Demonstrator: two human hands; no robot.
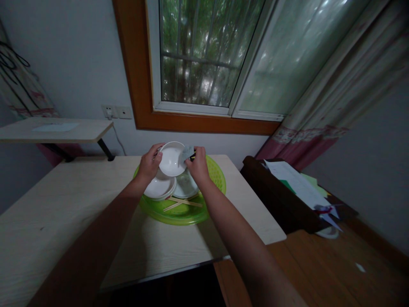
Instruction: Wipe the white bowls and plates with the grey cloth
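Observation:
My left hand (149,163) is closed on the left rim of a white bowl (171,158), which is tilted so its inside faces me. At the bowl's right rim, my right hand (198,165) pinches a small grey-green patterned piece that looks like a cloth (187,152). Something dark shows by those fingers, too small to name. Below the raised bowl, stacked white bowls (159,187) and a white plate (185,186) rest in a round green tray (179,218). Wooden chopsticks (185,201) lie crossed near the tray's front.
The tray stands on a pale wooden table (96,200). A raised shelf (79,132) is at the back left, near wall sockets (116,111). Behind are a window (204,55) and curtain (319,94). A dark brown piece of furniture with papers (297,185) stands at the right.

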